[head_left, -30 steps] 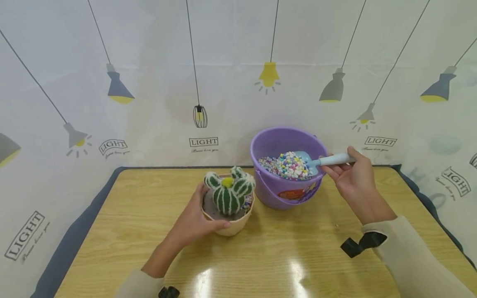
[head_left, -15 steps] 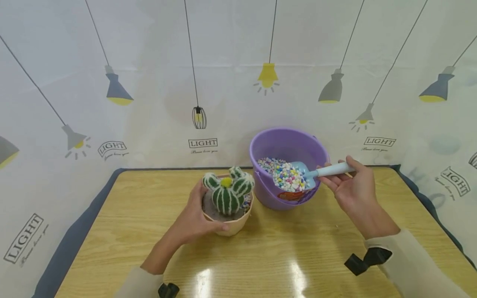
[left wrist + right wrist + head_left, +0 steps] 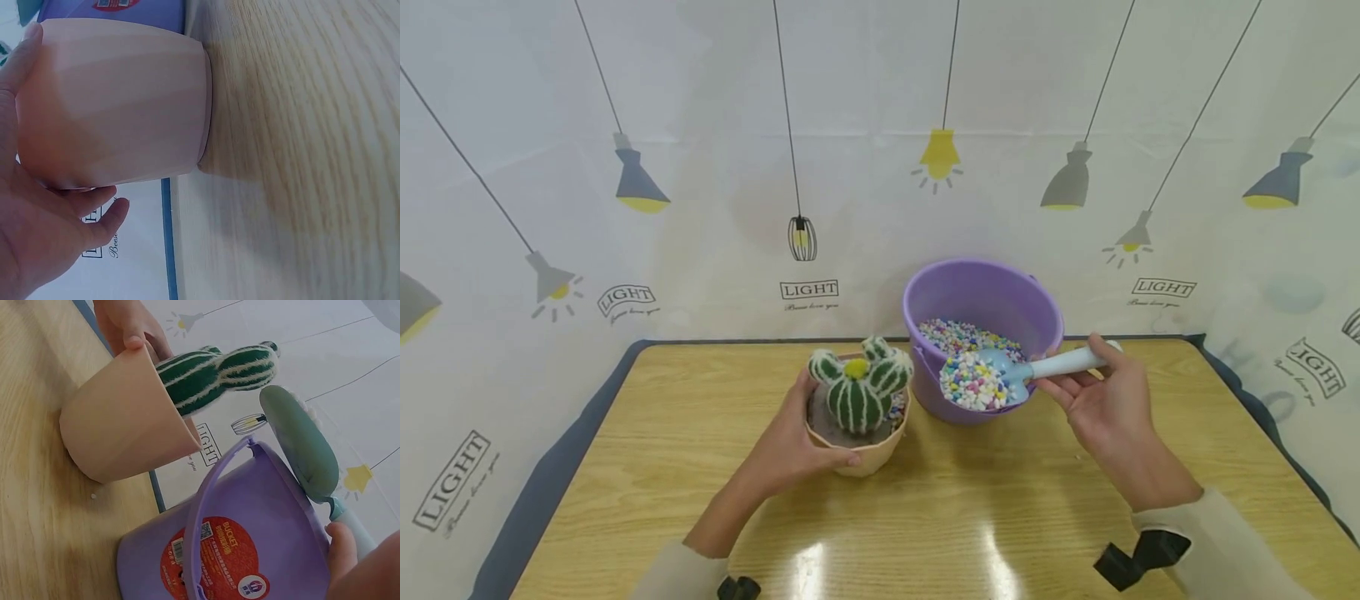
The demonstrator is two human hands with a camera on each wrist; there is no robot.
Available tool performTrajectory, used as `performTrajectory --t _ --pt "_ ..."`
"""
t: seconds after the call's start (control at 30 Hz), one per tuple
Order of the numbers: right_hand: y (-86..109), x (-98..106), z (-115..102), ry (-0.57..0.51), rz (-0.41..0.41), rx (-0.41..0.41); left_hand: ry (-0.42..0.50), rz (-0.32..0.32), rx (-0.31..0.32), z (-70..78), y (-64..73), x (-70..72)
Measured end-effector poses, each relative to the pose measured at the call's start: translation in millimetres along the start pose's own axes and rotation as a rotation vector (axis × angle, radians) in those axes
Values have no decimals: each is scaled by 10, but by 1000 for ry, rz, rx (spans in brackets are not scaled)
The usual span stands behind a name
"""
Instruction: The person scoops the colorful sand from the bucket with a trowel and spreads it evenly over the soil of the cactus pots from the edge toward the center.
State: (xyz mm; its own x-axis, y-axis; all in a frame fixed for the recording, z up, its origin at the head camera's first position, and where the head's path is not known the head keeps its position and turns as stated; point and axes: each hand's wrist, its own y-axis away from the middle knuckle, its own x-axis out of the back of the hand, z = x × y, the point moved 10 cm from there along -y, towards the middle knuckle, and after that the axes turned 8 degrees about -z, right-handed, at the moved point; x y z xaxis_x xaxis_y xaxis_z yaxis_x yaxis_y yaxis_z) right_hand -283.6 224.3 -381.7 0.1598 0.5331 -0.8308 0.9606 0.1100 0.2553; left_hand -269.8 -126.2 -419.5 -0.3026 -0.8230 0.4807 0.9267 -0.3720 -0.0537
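Scoop point(image 3: 1017, 374), heaped with pebbles point(image 3: 976, 382), is at the bucket's point(image 3: 928, 387) rim, held by your right fingers point(image 3: 1063, 393). Your left fingers point(image 3: 797, 400) grip the pot point(image 3: 872, 460) on the worktop point(image 3: 700, 400); its soil point(image 3: 824, 418) shows partly covered, so filling appears begun, this load undelivered.

Wood-grain table point(image 3: 692, 400), peach pot point(image 3: 122, 419) standing on it, purple bucket point(image 3: 981, 292) beside, tiny white speck point(image 3: 94, 495).

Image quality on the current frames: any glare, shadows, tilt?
Head: two bright glare streaks on the near part of the table; left wrist: view turned sideways, soft shadow beside the pot; right wrist: dimmer than head, also tilted, underside of the scoop shaded, large print on the label readable.
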Motion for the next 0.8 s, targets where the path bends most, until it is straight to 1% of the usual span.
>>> performTrajectory --t 0.1,0.33,0.43,0.53,0.63,0.8 --pt "34 -11 32 8 -4 10 -3 8 8 0 12 -2" --pt "130 5 148 36 8 14 3 23 5 19 32 -3" --pt "158 21 198 22 17 26 -7 31 27 -1 35 -5" --pt "175 24 248 4 14 38 -34 38 65 -27 49 -8" --pt "187 23 302 -13 18 47 -60 45 87 -33 63 -8" --pt "197 11 385 18 26 58 -71 58 100 -25 79 -7"
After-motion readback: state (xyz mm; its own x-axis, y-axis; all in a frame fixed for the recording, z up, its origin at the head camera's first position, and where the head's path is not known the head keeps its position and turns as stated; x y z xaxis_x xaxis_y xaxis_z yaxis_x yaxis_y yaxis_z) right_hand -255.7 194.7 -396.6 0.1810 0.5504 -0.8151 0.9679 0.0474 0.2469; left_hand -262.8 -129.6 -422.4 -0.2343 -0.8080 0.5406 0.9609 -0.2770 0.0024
